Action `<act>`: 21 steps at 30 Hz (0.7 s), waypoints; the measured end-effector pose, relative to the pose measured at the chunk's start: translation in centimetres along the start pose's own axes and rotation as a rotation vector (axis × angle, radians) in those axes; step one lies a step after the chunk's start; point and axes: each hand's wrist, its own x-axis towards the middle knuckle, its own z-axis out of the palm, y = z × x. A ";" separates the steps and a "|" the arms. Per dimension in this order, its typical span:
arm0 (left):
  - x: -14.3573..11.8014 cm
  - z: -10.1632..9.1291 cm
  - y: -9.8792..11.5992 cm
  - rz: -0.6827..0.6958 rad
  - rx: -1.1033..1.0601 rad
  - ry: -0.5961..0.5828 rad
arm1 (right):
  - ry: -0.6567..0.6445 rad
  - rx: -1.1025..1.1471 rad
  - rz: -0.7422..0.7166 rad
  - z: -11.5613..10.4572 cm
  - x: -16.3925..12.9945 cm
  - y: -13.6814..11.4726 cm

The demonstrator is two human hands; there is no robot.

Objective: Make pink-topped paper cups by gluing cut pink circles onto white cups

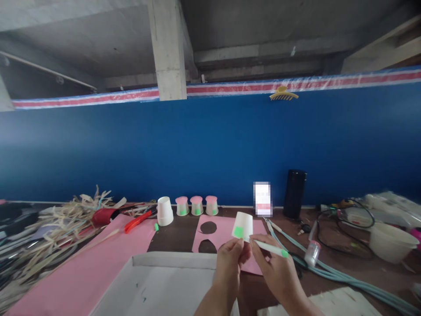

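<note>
My left hand (230,256) is closed on the lower edge of an upturned white paper cup (245,223), which tilts a little. A bright green patch (238,231) is coloured on the cup's side. In my right hand (271,265) is a white marker (268,248) with a green end, its tip side close to the cup's rim. Fingers hide the exact tip. Behind, three small cups with pink tops (196,205) and green patches stand in a row, beside a stack of upturned white cups (165,211). A green marker cap (156,227) lies nearby.
Pink paper with round holes (226,224) lies under my hands. A white box lid (164,281) is in front, red scissors (138,221) and paper strips (75,224) at left. A phone (262,199), black flask (294,193), cables (338,276) and white bowl (391,243) are right.
</note>
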 end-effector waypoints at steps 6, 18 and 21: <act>-0.1 0.0 0.1 0.020 0.023 -0.046 | 0.001 -0.013 -0.001 -0.1 0.1 -0.3; -0.3 0.1 0.2 0.003 0.018 -0.032 | 0.031 -0.021 0.006 0.0 0.1 0.0; -0.3 0.1 0.2 0.002 0.012 -0.030 | 0.024 -0.013 0.004 -0.1 0.1 0.0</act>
